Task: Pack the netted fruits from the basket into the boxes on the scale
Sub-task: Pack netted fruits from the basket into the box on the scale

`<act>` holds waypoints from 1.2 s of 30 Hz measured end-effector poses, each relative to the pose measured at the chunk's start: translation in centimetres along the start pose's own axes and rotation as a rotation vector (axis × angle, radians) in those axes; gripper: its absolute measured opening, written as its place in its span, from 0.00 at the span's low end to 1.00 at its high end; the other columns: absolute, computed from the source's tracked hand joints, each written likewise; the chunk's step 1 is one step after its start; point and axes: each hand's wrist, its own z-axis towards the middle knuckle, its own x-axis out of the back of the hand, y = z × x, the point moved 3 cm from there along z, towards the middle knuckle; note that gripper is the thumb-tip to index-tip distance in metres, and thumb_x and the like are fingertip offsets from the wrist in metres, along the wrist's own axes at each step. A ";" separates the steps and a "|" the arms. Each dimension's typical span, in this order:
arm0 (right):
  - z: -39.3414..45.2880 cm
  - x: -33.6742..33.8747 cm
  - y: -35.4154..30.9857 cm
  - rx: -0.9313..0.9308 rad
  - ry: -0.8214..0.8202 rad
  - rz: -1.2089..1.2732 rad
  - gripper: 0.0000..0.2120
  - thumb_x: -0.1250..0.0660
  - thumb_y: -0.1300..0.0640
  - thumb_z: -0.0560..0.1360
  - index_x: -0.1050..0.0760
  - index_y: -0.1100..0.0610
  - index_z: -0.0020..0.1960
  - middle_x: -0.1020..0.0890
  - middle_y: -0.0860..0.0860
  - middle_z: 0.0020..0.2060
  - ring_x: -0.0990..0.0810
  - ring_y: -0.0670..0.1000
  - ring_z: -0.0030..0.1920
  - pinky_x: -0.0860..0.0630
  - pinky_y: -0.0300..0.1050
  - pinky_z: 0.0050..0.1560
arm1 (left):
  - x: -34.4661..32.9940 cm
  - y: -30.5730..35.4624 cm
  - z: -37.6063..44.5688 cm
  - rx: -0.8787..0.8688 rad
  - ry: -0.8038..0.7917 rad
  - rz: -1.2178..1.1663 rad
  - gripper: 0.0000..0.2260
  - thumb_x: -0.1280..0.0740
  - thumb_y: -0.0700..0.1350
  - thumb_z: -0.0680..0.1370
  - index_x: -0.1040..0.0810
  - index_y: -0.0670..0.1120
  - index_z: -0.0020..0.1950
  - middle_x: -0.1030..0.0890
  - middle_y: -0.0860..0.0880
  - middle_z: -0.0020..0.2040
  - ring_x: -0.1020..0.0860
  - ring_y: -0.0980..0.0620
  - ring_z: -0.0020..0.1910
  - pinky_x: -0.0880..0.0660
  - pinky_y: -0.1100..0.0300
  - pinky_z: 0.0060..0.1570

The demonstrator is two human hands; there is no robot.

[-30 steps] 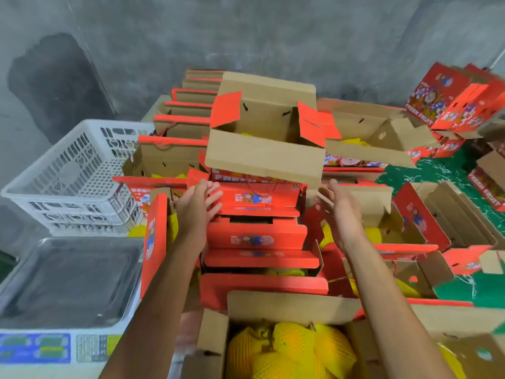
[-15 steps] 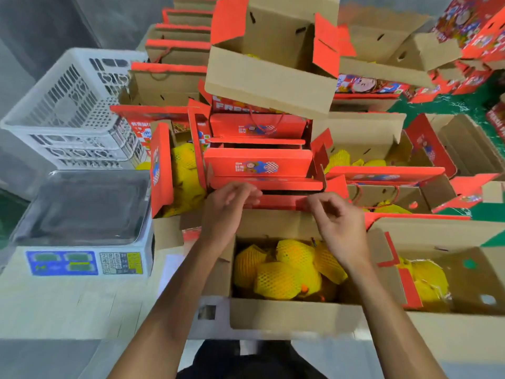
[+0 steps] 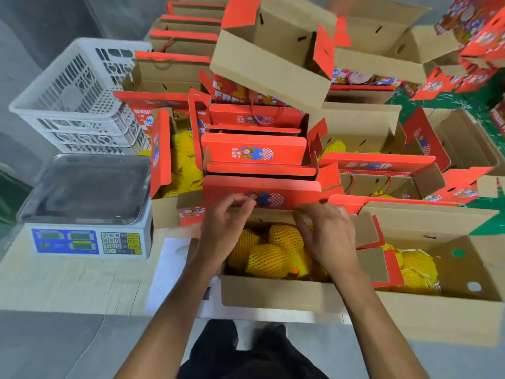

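At the far left a white plastic basket [image 3: 73, 97] stood against the grey wall, its slatted sides showing nothing inside that could be made out. Just in front of it sat the scale [image 3: 87, 209], its steel pan bare and its blue display panel and keypad facing the person. Right of the scale an open red box [image 3: 159, 154] held netted yellow fruit, with more red-and-brown boxes stacked behind it toward the wall.

In the middle, nearest the person, an open cardboard box [image 3: 278, 294] rested on the pale table [image 3: 68, 283] – not on the scale pan – and held the netted fruits [image 3: 270, 255], yellow in orange-yellow foam mesh, packed close together. The left hand [image 3: 226, 222] reached over the box's far edge, its fingers curled and pinching the lower rim of the red flap [image 3: 262, 191] that stood up behind the fruit. The right hand [image 3: 328, 236] lay over the right half of the box, its fingertips touching the same flap's edge, fingers bent; whether it truly gripped the flap or only pressed on it could not be told.

Farther right another open carton [image 3: 451, 269] showed more netted fruit in its left corner – a green dot marked its inner wall. Behind it, opened red boxes lay scattered over a green floor covering [image 3: 442, 99]
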 end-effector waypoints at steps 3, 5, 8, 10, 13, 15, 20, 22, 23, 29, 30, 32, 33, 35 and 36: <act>0.4 0.1 0.2 -0.012 -0.060 -0.038 0.08 0.25 0.47 0.75 0.16 0.48 0.51 0.14 0.52 0.42 0.17 0.60 0.43 0.24 0.49 0.43 | -0.1 -0.8 -1.5 0.000 0.064 0.019 0.04 0.28 0.43 0.80 0.16 0.44 0.53 0.16 0.59 0.49 0.18 0.61 0.53 0.23 0.71 0.49; 0.6 -0.1 0.1 0.010 -0.115 -0.089 0.10 0.26 0.44 0.75 0.15 0.47 0.53 0.13 0.53 0.44 0.16 0.60 0.45 0.24 0.48 0.45 | -0.1 -1.2 -2.3 -0.011 0.117 0.021 0.05 0.27 0.42 0.79 0.17 0.44 0.54 0.16 0.59 0.52 0.20 0.62 0.56 0.25 0.73 0.51; 0.4 -0.4 0.0 0.018 -0.152 -0.160 0.12 0.30 0.43 0.77 0.15 0.45 0.56 0.13 0.54 0.45 0.16 0.61 0.47 0.23 0.49 0.47 | -0.1 -1.8 -3.4 -0.025 0.130 0.042 0.06 0.27 0.40 0.79 0.18 0.45 0.55 0.17 0.56 0.58 0.21 0.59 0.62 0.26 0.73 0.55; -0.2 -0.5 -0.1 0.005 -0.135 -0.146 0.11 0.28 0.45 0.76 0.16 0.44 0.56 0.13 0.54 0.44 0.16 0.61 0.45 0.23 0.49 0.42 | 0.0 -2.3 -4.0 -0.015 0.112 0.006 0.09 0.27 0.38 0.78 0.20 0.44 0.58 0.19 0.53 0.61 0.22 0.57 0.65 0.25 0.69 0.60; -1.5 -0.9 -0.4 -0.053 -0.106 -0.094 0.11 0.25 0.49 0.73 0.16 0.43 0.56 0.13 0.51 0.45 0.15 0.60 0.44 0.25 0.46 0.38 | 0.3 -2.9 -4.9 0.077 0.108 -0.036 0.17 0.28 0.36 0.78 0.23 0.45 0.66 0.22 0.50 0.66 0.23 0.55 0.67 0.24 0.63 0.65; -2.4 -1.3 -0.5 -0.078 -0.102 -0.030 0.14 0.25 0.52 0.73 0.17 0.44 0.58 0.13 0.48 0.51 0.14 0.57 0.49 0.22 0.46 0.40 | 0.5 -3.4 -5.7 0.124 0.098 -0.033 0.21 0.28 0.37 0.79 0.26 0.46 0.71 0.22 0.49 0.67 0.24 0.55 0.67 0.25 0.65 0.64; -3.2 -2.0 -0.3 -0.124 -0.161 0.069 0.22 0.26 0.55 0.74 0.19 0.47 0.68 0.19 0.48 0.67 0.20 0.52 0.67 0.23 0.48 0.63 | 1.0 -4.6 -8.2 0.153 0.100 -0.041 0.18 0.28 0.34 0.78 0.28 0.43 0.65 0.20 0.45 0.59 0.20 0.51 0.61 0.21 0.50 0.63; -3.2 -2.0 -0.5 -0.145 -0.172 0.050 0.22 0.26 0.53 0.75 0.20 0.46 0.68 0.19 0.46 0.67 0.20 0.51 0.67 0.23 0.47 0.61 | 1.1 -4.9 -9.0 0.113 0.069 0.065 0.14 0.26 0.36 0.77 0.27 0.43 0.58 0.20 0.47 0.53 0.18 0.51 0.54 0.18 0.48 0.57; -3.1 -1.9 -0.6 -0.152 -0.168 0.036 0.21 0.26 0.52 0.75 0.20 0.45 0.68 0.19 0.45 0.67 0.20 0.51 0.66 0.23 0.47 0.59 | 1.1 -4.9 -9.2 0.089 0.046 0.121 0.12 0.25 0.38 0.77 0.27 0.43 0.55 0.20 0.48 0.50 0.18 0.51 0.51 0.18 0.49 0.53; -2.9 -1.2 -1.2 -0.165 -0.147 -0.018 0.18 0.26 0.48 0.75 0.19 0.41 0.65 0.15 0.47 0.61 0.17 0.58 0.58 0.21 0.50 0.52 | 0.2 -4.6 -9.8 0.022 -0.302 0.449 0.08 0.25 0.51 0.76 0.20 0.49 0.47 0.18 0.55 0.44 0.21 0.57 0.45 0.21 0.54 0.46; -2.7 -1.2 -1.2 -0.168 -0.153 -0.030 0.17 0.27 0.47 0.76 0.19 0.40 0.64 0.15 0.48 0.59 0.17 0.59 0.57 0.21 0.50 0.52 | 0.1 -4.5 -9.8 -0.002 -0.341 0.493 0.08 0.25 0.52 0.77 0.20 0.49 0.48 0.17 0.55 0.45 0.20 0.57 0.45 0.22 0.56 0.45; -2.2 -1.0 -1.0 -0.161 -0.172 -0.053 0.15 0.28 0.46 0.77 0.19 0.39 0.64 0.14 0.50 0.56 0.17 0.60 0.56 0.22 0.51 0.51 | -0.3 -4.4 -9.8 -0.033 -0.371 0.587 0.08 0.26 0.52 0.77 0.18 0.50 0.51 0.16 0.53 0.47 0.19 0.57 0.46 0.25 0.63 0.42; -1.8 -0.9 -0.8 -0.157 -0.176 -0.059 0.14 0.29 0.45 0.77 0.18 0.39 0.63 0.13 0.52 0.54 0.17 0.61 0.55 0.22 0.51 0.51 | -0.6 -4.3 -9.8 -0.047 -0.372 0.625 0.09 0.27 0.52 0.78 0.17 0.50 0.53 0.15 0.53 0.48 0.19 0.57 0.46 0.29 0.67 0.41; -1.1 -0.7 -0.5 -0.135 -0.190 -0.080 0.13 0.30 0.45 0.78 0.18 0.41 0.61 0.13 0.54 0.51 0.17 0.62 0.54 0.22 0.52 0.50 | -1.2 -4.3 -9.9 -0.049 -0.366 0.646 0.11 0.28 0.53 0.79 0.16 0.49 0.58 0.14 0.52 0.49 0.19 0.57 0.45 0.34 0.72 0.40; -0.8 -0.7 -0.4 -0.115 -0.194 -0.098 0.12 0.31 0.44 0.78 0.17 0.42 0.60 0.13 0.55 0.50 0.17 0.62 0.53 0.23 0.52 0.49 | -1.4 -4.4 -10.0 -0.035 -0.365 0.642 0.12 0.28 0.53 0.79 0.16 0.49 0.59 0.14 0.51 0.49 0.19 0.57 0.44 0.34 0.73 0.40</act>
